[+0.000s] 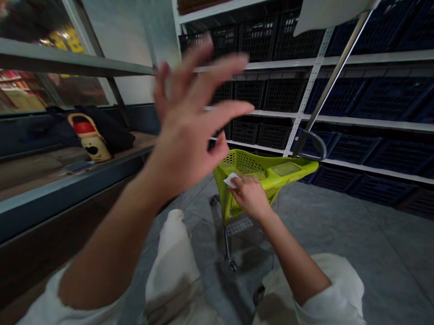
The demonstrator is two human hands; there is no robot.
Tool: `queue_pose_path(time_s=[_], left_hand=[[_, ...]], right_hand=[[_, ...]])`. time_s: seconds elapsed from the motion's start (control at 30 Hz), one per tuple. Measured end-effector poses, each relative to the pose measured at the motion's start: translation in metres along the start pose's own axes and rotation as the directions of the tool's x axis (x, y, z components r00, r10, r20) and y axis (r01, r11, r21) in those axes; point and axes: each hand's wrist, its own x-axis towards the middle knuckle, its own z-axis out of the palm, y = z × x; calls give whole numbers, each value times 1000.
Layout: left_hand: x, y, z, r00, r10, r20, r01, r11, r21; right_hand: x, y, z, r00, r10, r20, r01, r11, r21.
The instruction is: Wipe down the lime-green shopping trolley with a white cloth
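My left hand (pixel 191 120) is raised close to the camera, fingers spread apart, holding nothing. My right hand (pixel 250 195) reaches down to a small lime-green shopping cart (pixel 255 173) and presses a white cloth (pixel 232 180) against the cart's near rim, fingers closed on it. The cart stands on the grey tiled floor in front of my knees, which are covered by white trousers. A long metal handle (pixel 337 71) rises from the cart's far side up to the right.
White metal shelving (pixel 342 60) with dark plastic crates fills the right and back. A low ledge (pixel 60 188) on the left carries a yellow-and-red bag (pixel 89 138) and dark bags below a window. Grey floor tiles (pixel 350 243) lie to the right of the cart.
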Motion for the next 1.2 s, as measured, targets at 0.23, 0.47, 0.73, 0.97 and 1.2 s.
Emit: queue_pose_path(time_s=[0.23, 0.47, 0.73, 0.97, 1.2], left_hand=[[-91, 85, 48, 877, 2, 481, 174, 931, -321], [-124, 99, 85, 858, 9, 514, 191, 923, -335], [-111, 121, 95, 890, -23, 455, 224, 892, -393], [-117, 118, 91, 897, -34, 440, 238, 877, -417], [-116, 132, 80, 897, -174, 406, 306, 908, -288]], right_hand=[[-30, 37, 3, 917, -321, -239, 367, 912, 183], [-62, 84, -7, 911, -38, -411, 95, 988, 120], [-69, 30, -1, 932, -146, -330, 186, 978, 94], [-81, 97, -13, 910, 15, -414, -12, 1000, 11], [-88, 33, -8, 938, -24, -346, 29, 1000, 9]])
